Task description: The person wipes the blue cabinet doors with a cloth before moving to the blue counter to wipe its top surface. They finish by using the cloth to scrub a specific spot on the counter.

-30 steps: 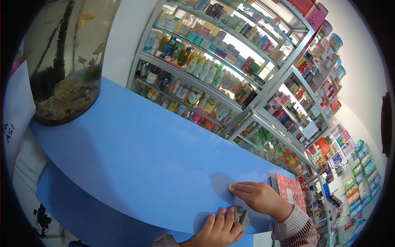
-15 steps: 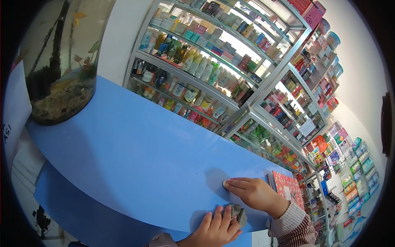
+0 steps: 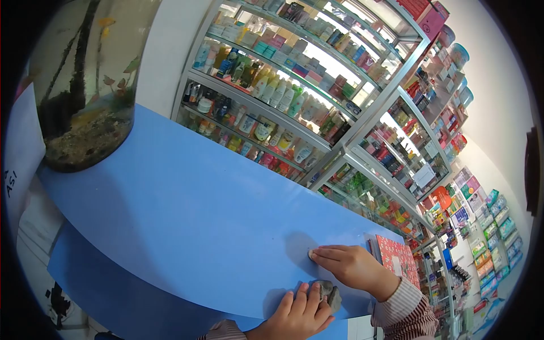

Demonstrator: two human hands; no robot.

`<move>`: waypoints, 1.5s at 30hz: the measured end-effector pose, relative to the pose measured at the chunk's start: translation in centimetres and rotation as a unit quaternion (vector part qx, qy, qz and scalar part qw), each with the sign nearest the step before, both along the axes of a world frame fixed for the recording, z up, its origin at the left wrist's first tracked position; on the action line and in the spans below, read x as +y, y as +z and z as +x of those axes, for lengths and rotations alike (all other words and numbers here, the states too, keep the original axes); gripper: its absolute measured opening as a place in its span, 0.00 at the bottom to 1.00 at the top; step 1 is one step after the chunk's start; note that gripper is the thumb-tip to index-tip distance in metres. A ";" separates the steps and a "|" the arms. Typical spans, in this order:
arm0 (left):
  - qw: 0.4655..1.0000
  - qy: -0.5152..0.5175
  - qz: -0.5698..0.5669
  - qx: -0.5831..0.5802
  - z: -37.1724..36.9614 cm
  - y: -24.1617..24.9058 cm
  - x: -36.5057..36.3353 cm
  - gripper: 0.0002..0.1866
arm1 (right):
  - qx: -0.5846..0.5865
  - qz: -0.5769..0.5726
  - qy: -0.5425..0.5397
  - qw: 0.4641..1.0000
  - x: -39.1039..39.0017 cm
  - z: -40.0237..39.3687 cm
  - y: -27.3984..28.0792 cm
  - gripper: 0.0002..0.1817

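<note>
My left hand (image 3: 298, 314) lies over a grey, stone-like lump (image 3: 331, 296) near the counter's front edge. Its fingers are bent onto the lump, and the palm side is hidden. Above and to the right, my right hand (image 3: 357, 267) has its fingers pressed together at the tips. They pinch a small, pale, roundish piece (image 3: 311, 254) down at the blue counter top (image 3: 209, 209). A dark shadow falls on the counter just left of this piece.
A large glass tank (image 3: 90, 127) with gravel and plants stands at the counter's far left. By my right wrist lies a red patterned book (image 3: 395, 255). Glass display cabinets (image 3: 340, 148) full of bottles and boxes line the back. A white sheet (image 3: 22, 153) hangs at left.
Both hands stay almost in place, on the grey lump and the small pale piece. The right fingertips and the pale piece have shifted very slightly to the right.
</note>
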State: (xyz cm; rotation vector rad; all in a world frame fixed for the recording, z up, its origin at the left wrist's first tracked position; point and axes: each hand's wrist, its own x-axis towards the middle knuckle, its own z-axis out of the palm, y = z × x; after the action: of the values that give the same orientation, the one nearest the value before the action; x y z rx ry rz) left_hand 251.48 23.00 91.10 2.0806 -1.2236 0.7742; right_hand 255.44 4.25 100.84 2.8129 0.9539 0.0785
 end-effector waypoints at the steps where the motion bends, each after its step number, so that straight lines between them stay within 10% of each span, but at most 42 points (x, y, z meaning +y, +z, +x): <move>1: 1.000 0.003 0.003 0.004 0.1 0.1 -0.1 0.21 | 0.000 0.010 0.007 1.000 0.0 0.1 0.0 0.18; 45: 0.999 0.019 0.001 -0.026 0.4 0.2 0.0 0.16 | -0.011 -0.022 0.015 1.000 -1.0 -0.8 0.1 0.18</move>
State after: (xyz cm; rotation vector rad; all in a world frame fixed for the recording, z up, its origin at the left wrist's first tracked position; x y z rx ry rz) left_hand 251.88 22.96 91.32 2.1030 -1.2154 0.8499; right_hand 254.62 3.27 100.95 2.7525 0.9804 0.0923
